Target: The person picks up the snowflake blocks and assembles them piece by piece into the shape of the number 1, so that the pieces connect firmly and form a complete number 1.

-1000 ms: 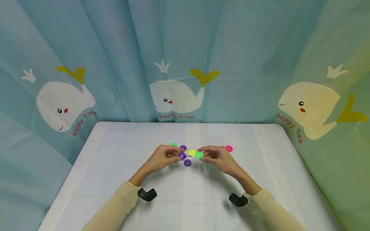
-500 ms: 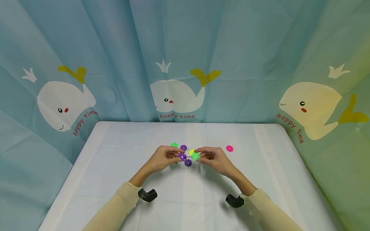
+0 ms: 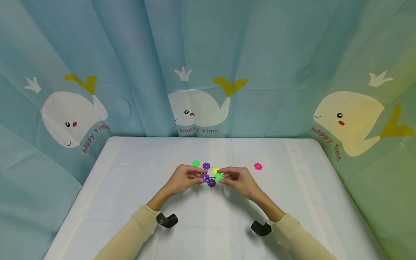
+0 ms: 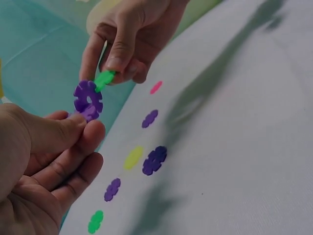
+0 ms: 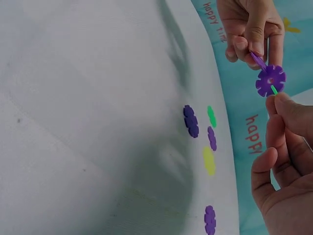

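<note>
The left hand pinches a purple notched disc between thumb and fingers. A second purple disc is joined to it at an angle, standing edge-on between the hands in the head view. Thumb and fingertips of the right hand pinch a green notched disc. In the left wrist view the green disc meets the rim of the second purple disc; how deep it sits in a notch I cannot tell. The right wrist view shows only a sliver of green at the purple disc. Both hands are raised over the table.
On the white table lie loose discs: green, purple, yellow, dark purple and pink. A bit of pink shows below the left thumb. A whale-print curtain hangs behind.
The right hand has moved left with the green disc, closing the gap to the purple discs. The left hand has stayed nearly still.
</note>
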Demonstrator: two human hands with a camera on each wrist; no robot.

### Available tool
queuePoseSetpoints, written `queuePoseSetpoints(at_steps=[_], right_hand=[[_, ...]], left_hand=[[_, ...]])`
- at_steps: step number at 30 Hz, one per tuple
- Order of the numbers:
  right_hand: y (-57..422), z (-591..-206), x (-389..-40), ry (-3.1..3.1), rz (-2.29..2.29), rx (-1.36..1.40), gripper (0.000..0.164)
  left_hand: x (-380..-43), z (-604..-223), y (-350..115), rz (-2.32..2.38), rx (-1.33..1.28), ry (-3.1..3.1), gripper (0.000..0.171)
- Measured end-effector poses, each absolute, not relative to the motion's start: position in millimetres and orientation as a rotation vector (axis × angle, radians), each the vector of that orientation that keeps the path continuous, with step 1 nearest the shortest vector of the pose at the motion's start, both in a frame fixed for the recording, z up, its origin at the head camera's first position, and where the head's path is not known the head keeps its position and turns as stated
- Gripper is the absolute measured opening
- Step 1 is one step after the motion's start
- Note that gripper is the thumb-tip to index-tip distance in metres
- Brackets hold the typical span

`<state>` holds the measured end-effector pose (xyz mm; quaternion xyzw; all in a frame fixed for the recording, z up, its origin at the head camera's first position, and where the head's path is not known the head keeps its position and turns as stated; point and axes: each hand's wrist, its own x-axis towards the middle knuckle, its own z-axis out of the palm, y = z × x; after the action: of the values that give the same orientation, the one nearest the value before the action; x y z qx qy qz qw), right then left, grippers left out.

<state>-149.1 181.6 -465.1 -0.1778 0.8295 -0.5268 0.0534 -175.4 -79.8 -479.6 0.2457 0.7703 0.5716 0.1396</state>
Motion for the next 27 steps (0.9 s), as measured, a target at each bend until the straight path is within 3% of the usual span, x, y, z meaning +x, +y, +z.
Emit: queuePoseSetpoints(at_steps=[6,13,17,27], right_hand=[[175.4,-445.3,-138.3,2.525,-1.631,-0.568,0.027],[183.2,-484.1,-152.6,2.528,-1.671,-0.570,0.028],[182.1,-486.1,-152.9,2.541,-1.670,-0.578,0.028],[180.7,-490.8,-153.8,2.563,-1.651,-0.574,0.029]], left_hand=[[-176.1,-483.0,-77.7,1.666,0.684,2.234,0.030],[-160.4,-452.4,-71.6,1.703,0.607,2.227,0.026],[-158.8,-451.0,-69.6,1.703,0.579,2.230,0.025],[-172.4,-481.5,-69.0,1.691,0.545,2.223,0.026]])
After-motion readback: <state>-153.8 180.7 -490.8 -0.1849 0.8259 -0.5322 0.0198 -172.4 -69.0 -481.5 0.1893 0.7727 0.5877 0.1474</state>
